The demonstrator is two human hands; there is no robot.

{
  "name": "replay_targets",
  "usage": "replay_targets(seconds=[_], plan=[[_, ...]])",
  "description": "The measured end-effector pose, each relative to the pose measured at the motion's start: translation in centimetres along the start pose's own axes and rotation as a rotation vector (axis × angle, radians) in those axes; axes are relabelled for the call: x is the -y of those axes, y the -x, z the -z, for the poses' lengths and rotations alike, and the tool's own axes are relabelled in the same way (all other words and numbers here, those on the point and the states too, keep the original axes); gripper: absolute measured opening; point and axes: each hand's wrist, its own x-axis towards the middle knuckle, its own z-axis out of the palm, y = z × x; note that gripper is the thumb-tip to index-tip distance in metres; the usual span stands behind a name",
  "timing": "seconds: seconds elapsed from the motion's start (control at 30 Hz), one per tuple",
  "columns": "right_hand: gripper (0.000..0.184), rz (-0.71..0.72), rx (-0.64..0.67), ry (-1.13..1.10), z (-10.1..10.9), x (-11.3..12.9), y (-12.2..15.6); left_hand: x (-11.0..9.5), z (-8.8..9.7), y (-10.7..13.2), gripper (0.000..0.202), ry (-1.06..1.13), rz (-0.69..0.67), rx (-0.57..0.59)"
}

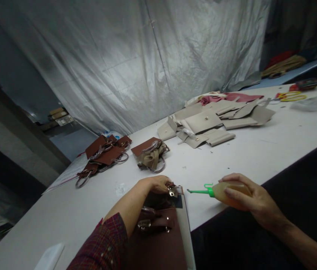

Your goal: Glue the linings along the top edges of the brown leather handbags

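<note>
A glue bottle of amber liquid, with a green nozzle, lies in the grip of my right hand. Its nozzle points left, its tip a little apart from the edge of a brown handbag near the table's front edge. At the bag's far end, my left hand is closed on a part of it beside a metal clasp; the fingertips are partly hidden. Metal fittings and a handle show on the bag's brown face, and a pale strip runs along its right side.
Several brown handbags lie at the left back, with another brown bag nearer the middle. Cream bag pieces are heaped behind. Yellow-handled scissors rest at the far right. A white object sits front left, and a plastic curtain hangs behind.
</note>
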Motion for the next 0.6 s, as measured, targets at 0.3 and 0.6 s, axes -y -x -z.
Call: replay_targets(seconds=[0.3, 0.6], plan=[[0.029, 0.195, 0.199, 0.064, -1.6, -0.3, -1.0, 1.3, -0.8, -0.1, 0.015, 0.100, 0.021, -0.053], [0.024, 0.392, 0.284, 0.172, -2.5, -0.5, -2.4, 1.3, -1.2, 0.2, 0.014, 0.173, 0.023, -0.074]])
